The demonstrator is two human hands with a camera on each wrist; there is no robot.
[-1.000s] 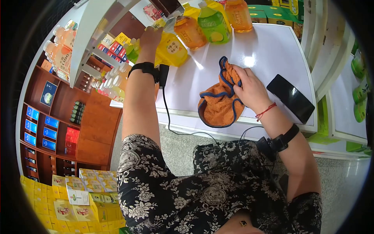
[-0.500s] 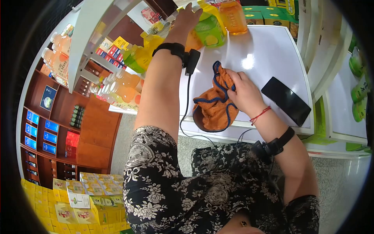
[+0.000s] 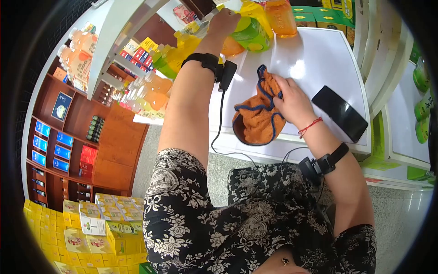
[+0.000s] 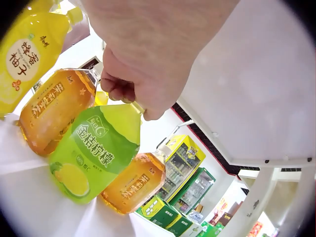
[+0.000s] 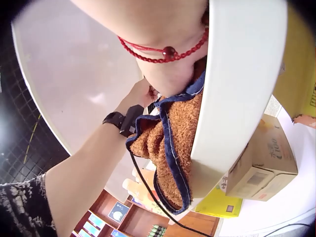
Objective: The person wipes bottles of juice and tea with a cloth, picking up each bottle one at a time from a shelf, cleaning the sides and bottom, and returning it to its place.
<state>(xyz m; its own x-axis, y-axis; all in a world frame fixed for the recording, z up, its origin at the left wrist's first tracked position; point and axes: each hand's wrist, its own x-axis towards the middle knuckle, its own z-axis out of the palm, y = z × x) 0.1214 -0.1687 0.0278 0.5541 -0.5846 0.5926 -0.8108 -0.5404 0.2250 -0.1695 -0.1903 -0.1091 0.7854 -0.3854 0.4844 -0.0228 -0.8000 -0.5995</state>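
From overhead, the left hand [image 3: 224, 21] grips the top of the green bottle [image 3: 252, 35] at the far edge of the white counter [image 3: 319, 59], among orange bottles [image 3: 279, 16]. The right hand [image 3: 294, 101] holds a bunched orange cloth [image 3: 256, 119] by the near edge, beside a black phone [image 3: 340, 113].

At the left wrist, fingers curl round the cap; the label carries Chinese characters and a lemon.

At the right wrist, the cloth's blue hem shows; a cardboard box [image 5: 261, 165] reads "Cido".

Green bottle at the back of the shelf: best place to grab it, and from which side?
By the neck, from above. The green bottle stands between orange bottles, so its wide body is boxed in, and only the narrow top is free. The left hand already grips it there.
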